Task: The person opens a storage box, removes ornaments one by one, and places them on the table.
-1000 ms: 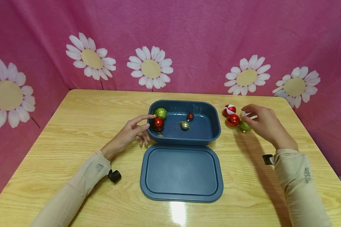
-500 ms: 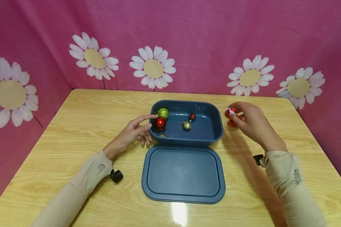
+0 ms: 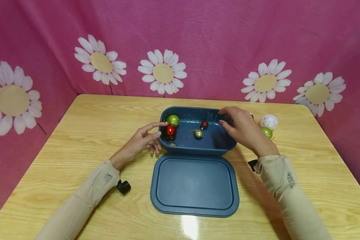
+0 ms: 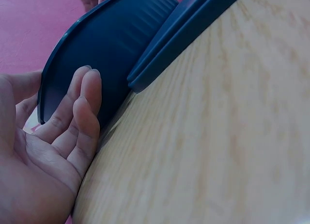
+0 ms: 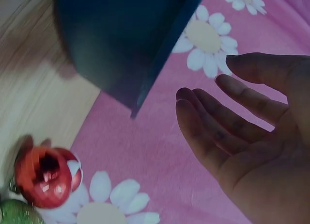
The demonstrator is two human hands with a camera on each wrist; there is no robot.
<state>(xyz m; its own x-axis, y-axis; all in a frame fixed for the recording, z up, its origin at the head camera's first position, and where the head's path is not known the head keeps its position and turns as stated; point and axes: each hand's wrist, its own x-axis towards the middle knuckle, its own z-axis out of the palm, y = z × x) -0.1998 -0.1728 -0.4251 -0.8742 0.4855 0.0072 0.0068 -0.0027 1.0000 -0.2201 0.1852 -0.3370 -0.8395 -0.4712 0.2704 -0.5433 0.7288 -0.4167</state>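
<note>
My left hand (image 3: 141, 138) holds the left rim of a dark blue plastic box (image 3: 195, 150). In the left wrist view its index finger and thumb reach over the rim, the other fingers against the outer wall. My right hand (image 3: 243, 128) hovers over the box's right end; the right wrist view shows its fingers loosely bent around nothing. Inside the box lie a green glitter bauble (image 3: 173, 120), a red bauble (image 3: 170, 131), a small dark red one (image 3: 204, 124) and a gold one (image 3: 198, 134). Another gold bauble (image 3: 171, 144) is partly hidden by the front wall.
A blue lid (image 3: 195, 185) lies flat before the box. Right of the box sit a white speckled bauble (image 3: 269, 122), a green bauble (image 3: 267, 133), a shiny red bauble (image 5: 43, 178) and a red-and-white one (image 5: 75, 173). A pink flowered cloth (image 3: 204, 40) hangs behind the table.
My right hand has moved left, from the baubles at the right to over the box's right end, uncovering the white and green ones. The left hand keeps its place at the rim.
</note>
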